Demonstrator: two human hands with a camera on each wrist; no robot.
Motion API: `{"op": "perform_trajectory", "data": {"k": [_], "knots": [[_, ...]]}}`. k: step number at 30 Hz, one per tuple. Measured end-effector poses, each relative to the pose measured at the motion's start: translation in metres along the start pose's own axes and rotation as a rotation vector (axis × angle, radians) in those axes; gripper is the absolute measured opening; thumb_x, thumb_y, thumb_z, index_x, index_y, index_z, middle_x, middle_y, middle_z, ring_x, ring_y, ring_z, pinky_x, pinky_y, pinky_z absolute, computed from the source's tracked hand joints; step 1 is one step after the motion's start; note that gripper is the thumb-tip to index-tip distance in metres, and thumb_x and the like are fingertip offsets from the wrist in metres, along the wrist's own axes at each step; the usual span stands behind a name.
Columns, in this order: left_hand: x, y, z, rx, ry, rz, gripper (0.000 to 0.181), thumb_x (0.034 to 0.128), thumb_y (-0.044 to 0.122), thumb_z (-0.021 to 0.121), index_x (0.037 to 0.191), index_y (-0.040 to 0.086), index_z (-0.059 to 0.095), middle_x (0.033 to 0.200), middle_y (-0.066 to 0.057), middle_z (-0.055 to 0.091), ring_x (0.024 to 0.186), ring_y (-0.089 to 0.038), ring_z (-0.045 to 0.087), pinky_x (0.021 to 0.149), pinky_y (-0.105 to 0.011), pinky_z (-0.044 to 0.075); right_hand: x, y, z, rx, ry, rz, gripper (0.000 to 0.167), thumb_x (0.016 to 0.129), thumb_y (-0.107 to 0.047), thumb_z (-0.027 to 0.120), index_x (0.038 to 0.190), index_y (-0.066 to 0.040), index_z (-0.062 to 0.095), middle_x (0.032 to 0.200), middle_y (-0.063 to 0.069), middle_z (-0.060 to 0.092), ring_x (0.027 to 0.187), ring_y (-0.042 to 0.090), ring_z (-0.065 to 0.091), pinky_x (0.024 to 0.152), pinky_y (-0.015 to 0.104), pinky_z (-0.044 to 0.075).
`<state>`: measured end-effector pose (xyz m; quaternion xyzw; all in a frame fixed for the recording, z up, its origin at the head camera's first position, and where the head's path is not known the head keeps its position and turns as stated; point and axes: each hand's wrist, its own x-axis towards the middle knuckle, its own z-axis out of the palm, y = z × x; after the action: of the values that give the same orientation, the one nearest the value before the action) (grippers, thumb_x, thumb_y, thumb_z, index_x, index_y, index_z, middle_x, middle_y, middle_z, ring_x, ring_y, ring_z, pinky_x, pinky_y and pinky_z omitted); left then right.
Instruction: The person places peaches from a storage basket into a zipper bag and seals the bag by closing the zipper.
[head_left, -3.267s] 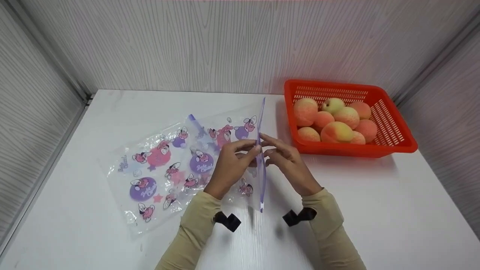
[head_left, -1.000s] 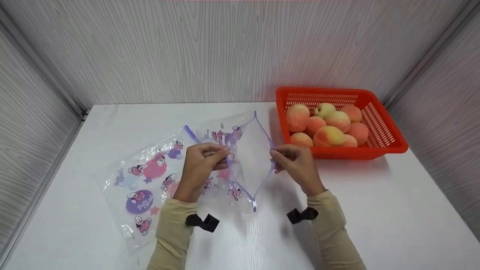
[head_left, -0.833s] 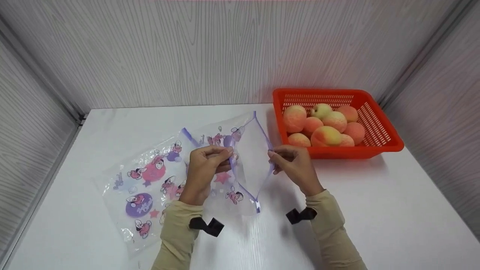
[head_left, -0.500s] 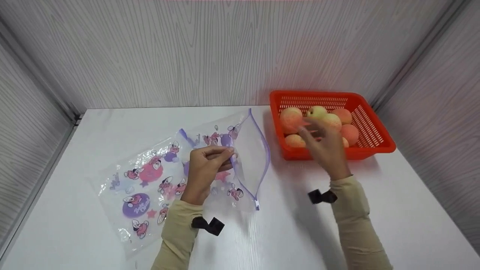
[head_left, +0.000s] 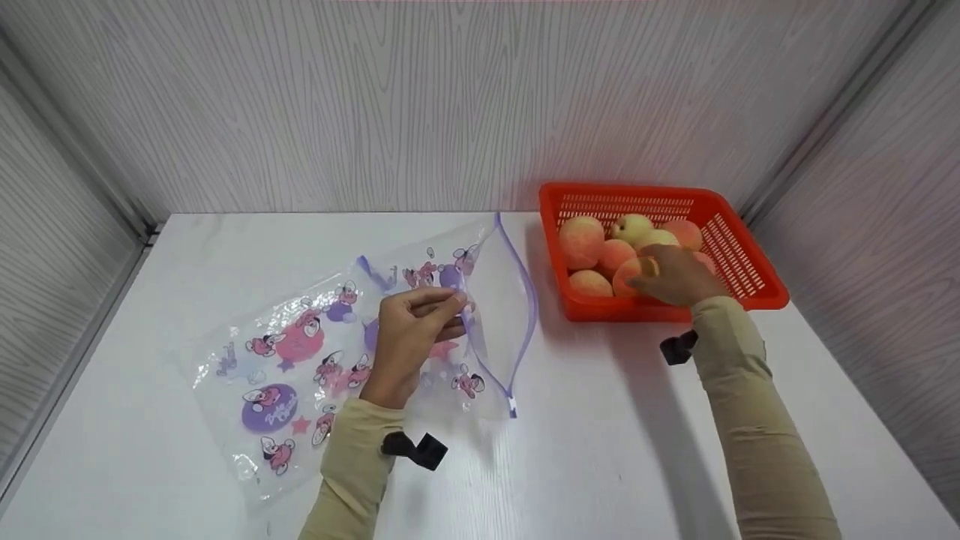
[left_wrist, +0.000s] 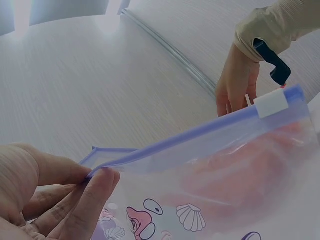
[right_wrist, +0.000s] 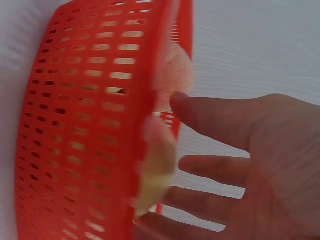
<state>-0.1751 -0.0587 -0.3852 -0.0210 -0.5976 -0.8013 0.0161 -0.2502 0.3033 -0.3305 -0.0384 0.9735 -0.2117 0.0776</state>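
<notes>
The left hand (head_left: pixel 409 334) pinches one lip of a printed slider zip bag (head_left: pixel 468 382) between thumb and fingers. The right hand (head_left: pixel 679 279), thumb and fingers spread wide, reaches over a red-and-yellow peach (head_left: pixel 626 279); whether it touches is unclear. The bag, probably light, limp and slippery, is best held by its stiffer purple zip strip (head_left: pixel 531 307). That strip runs far to near, white slider (head_left: pixel 512 405) nearest; the parted mouth faces right, the body trailing left over a second bag (head_left: pixel 289 375). The rounded peach, likely easily bruised, wants a cupped hold; it sits in the red basket (head_left: pixel 615 310).
</notes>
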Motion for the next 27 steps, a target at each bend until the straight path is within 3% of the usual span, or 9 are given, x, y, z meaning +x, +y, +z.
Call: {"op": "perform_trajectory", "data": {"k": [6, 12, 17, 22, 27], "knots": [[0.002, 0.002, 0.004, -0.016, -0.01, 0.011, 0.017, 0.0908, 0.002, 0.074, 0.104, -0.008, 0.072, 0.092, -0.019, 0.074, 0.074, -0.025, 0.075, 0.072, -0.036, 0.063, 0.002, 0.008, 0.001, 0.036, -0.007, 0.053, 0.069, 0.094, -0.025, 0.073, 0.149, 0.002, 0.041, 0.146, 0.027, 0.047, 0.128, 0.045, 0.045, 0.112, 0.064, 0.033], [0.003, 0.001, 0.006, -0.022, -0.018, 0.007, 0.018, 0.0899, 0.001, 0.075, 0.104, -0.009, 0.072, 0.092, -0.02, 0.073, 0.074, -0.025, 0.074, 0.073, -0.036, 0.063, 0.006, 0.013, 0.003, 0.06, 0.034, 0.05, 0.07, 0.09, -0.027, 0.077, 0.146, 0.002, 0.046, 0.141, 0.027, 0.052, 0.123, 0.044, 0.048, 0.109, 0.062, 0.037], [0.001, 0.0, 0.007, -0.004, 0.0, -0.002, 0.018, 0.0887, 0.0, 0.076, 0.104, -0.008, 0.072, 0.093, -0.02, 0.073, 0.076, -0.025, 0.074, 0.073, -0.036, 0.063, 0.006, 0.02, 0.005, 0.161, 0.081, 0.04, 0.069, 0.089, -0.024, 0.078, 0.144, 0.004, 0.048, 0.144, 0.027, 0.05, 0.129, 0.045, 0.045, 0.111, 0.064, 0.036], [0.0, -0.001, 0.009, 0.007, -0.001, 0.004, 0.019, 0.0888, 0.001, 0.076, 0.105, -0.008, 0.072, 0.093, -0.02, 0.073, 0.076, -0.025, 0.074, 0.073, -0.036, 0.063, -0.005, 0.022, 0.006, 0.307, 0.213, 0.017, 0.067, 0.091, -0.027, 0.077, 0.144, 0.003, 0.048, 0.147, 0.027, 0.046, 0.133, 0.048, 0.043, 0.105, 0.061, 0.045], [-0.002, 0.0, 0.011, 0.001, -0.007, 0.014, 0.02, 0.089, 0.003, 0.076, 0.105, -0.008, 0.072, 0.094, -0.02, 0.073, 0.076, -0.026, 0.074, 0.073, -0.036, 0.063, -0.022, 0.009, 0.01, 0.557, 0.367, -0.016, 0.07, 0.09, -0.032, 0.079, 0.146, -0.006, 0.046, 0.142, 0.018, 0.048, 0.119, 0.035, 0.051, 0.085, 0.037, 0.059]]}}
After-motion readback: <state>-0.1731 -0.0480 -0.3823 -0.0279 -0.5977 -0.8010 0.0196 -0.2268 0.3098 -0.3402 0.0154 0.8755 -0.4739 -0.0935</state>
